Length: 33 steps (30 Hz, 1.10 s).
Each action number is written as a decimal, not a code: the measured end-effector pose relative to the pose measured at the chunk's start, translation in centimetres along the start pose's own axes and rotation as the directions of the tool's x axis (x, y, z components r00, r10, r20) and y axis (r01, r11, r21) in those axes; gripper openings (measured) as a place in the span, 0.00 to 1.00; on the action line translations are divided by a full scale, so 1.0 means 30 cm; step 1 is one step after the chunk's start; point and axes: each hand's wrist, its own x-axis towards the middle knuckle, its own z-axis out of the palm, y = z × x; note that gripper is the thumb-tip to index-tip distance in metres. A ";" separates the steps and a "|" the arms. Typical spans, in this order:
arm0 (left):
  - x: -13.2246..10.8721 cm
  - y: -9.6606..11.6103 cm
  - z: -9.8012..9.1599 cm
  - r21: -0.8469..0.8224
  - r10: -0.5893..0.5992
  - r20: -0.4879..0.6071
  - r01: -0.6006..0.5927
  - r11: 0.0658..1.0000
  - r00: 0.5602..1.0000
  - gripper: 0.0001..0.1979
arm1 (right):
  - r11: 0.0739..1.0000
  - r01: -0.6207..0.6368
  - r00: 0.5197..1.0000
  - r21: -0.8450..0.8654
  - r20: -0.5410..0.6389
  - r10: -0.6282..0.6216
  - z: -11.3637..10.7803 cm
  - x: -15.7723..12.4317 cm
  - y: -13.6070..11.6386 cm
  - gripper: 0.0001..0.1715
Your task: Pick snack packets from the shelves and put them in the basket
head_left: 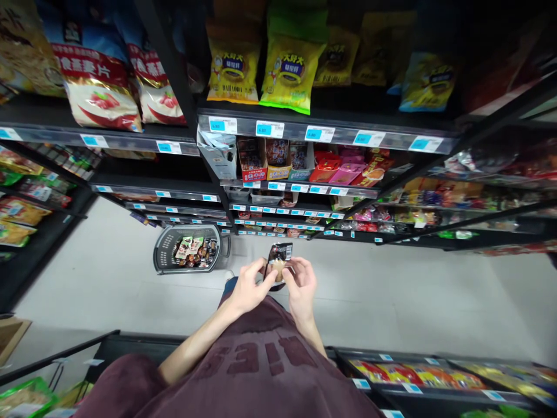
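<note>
A small snack packet (279,253), black at the top with a white barcode label and a clear lower part showing something brown, is held in front of my body. My left hand (251,285) grips its left side with thumb and fingers. On its right side my right hand (301,281) pinches it, thumb in front. To the left on the floor stands a grey shopping basket (162,255). Inside it lie several small dark packets (201,255) and a pair of green-and-white packets (188,246).
Ahead is a black shelf rack with yellow snack bags (289,69), oatmeal bags (98,87) and small boxed snacks (277,157). Price tags line the shelf edges. Another shelf (418,377) with packets stands close by at the lower right. Pale floor (369,290) runs between the racks.
</note>
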 end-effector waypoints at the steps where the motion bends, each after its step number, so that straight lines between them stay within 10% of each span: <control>1: 0.000 0.000 0.000 0.005 0.007 -0.003 -0.007 1.000 1.000 0.14 | 1.000 0.001 1.000 0.002 0.003 -0.001 -0.001 0.000 0.000 0.18; 25: -0.013 0.001 -0.001 0.128 0.041 -0.043 -0.035 0.991 0.998 0.13 | 1.000 0.010 1.000 -0.020 -0.020 -0.011 -0.001 -0.006 0.020 0.16; 33: -0.009 0.000 0.004 -0.276 -0.145 0.104 0.168 0.946 0.984 0.11 | 0.999 0.039 0.997 -0.036 -0.057 -0.041 0.008 -0.007 0.015 0.18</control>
